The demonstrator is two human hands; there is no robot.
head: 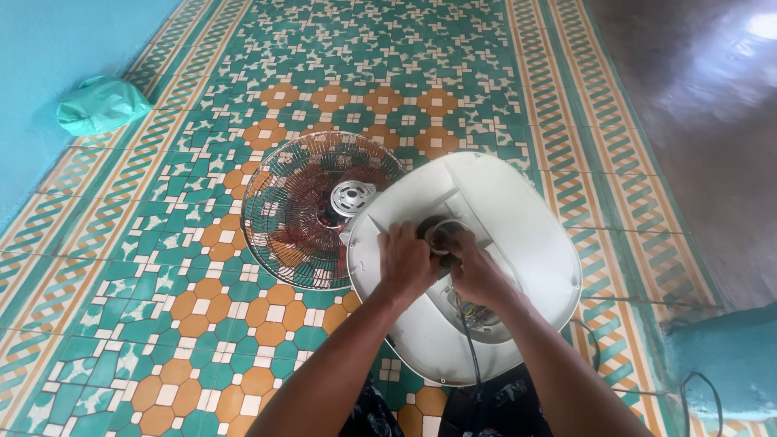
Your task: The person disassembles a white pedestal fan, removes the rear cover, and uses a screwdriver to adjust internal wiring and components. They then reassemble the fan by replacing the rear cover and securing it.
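Observation:
A standing fan lies on the patterned tile floor with its white oval base turned up toward me. Both hands work at the dark round fitting in the middle of the base's underside. My left hand closes over the fitting's left side. Pressed against its right side is my right hand, fingers curled on it. Behind the base, the fan's round wire cage with reddish blades faces up. A dark cord runs from the base down toward my lap.
A crumpled green plastic bag lies by the turquoise wall at the upper left. A turquoise block with a black cable stands at the right. Dark bare floor begins past the tiled strip on the right.

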